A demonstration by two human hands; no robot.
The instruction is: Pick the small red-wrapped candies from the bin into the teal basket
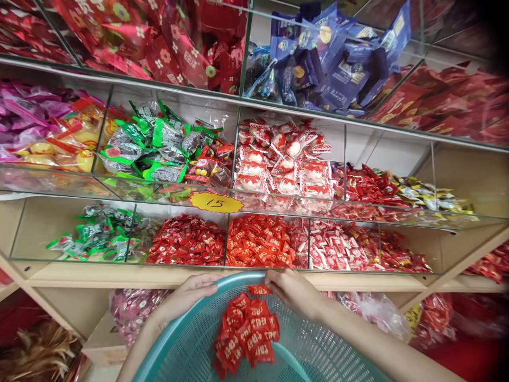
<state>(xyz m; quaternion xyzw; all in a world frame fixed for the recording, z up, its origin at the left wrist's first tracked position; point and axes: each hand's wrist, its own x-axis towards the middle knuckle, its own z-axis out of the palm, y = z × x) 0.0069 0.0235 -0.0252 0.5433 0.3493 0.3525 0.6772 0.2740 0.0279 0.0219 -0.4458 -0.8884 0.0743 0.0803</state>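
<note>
A teal plastic basket [186,331] with a perforated wall is tilted toward me at the bottom of the view. My left hand [186,294] is closed on its rim at the upper left. Farther right, my right hand [296,292] is closed on the same rim with curled fingers. Inside the basket lies a pile of small red candy packets [248,331] with pale lettering. A single red packet [260,289] rests apart from them, close to my right fingertips; whether the fingers touch it I cannot tell.
Above the basket, a clear bin [258,241] holds similar orange-red packets. Glass dividers separate several other candies, such as green-wrapped ones [159,140] and blue packets [338,63]. A yellow tag [216,202] reads 15. A wooden shelf edge [119,277] runs just beyond my hands.
</note>
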